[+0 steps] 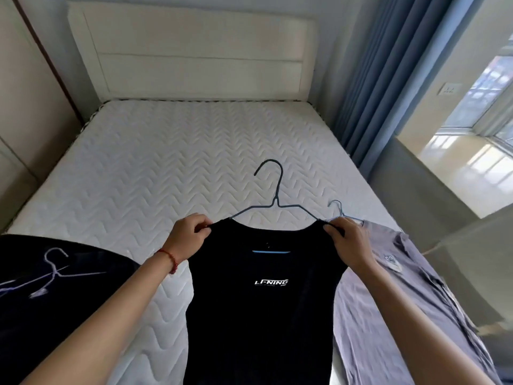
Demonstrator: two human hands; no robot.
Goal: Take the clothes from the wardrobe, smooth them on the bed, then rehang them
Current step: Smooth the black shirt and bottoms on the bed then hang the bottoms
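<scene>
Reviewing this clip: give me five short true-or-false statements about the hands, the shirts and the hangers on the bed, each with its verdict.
1. Both hands pinch the black shirt at its shoulders. True: left hand, right hand.
2. The black shirt's hanger is bright red. False: it is dark.
3. A grey shirt lies on the mattress to the right of the black shirt. True.
4. The grey shirt has no hanger. False: a pale hanger hook shows at its collar.
5. A red bracelet is on the left wrist. True.
</scene>
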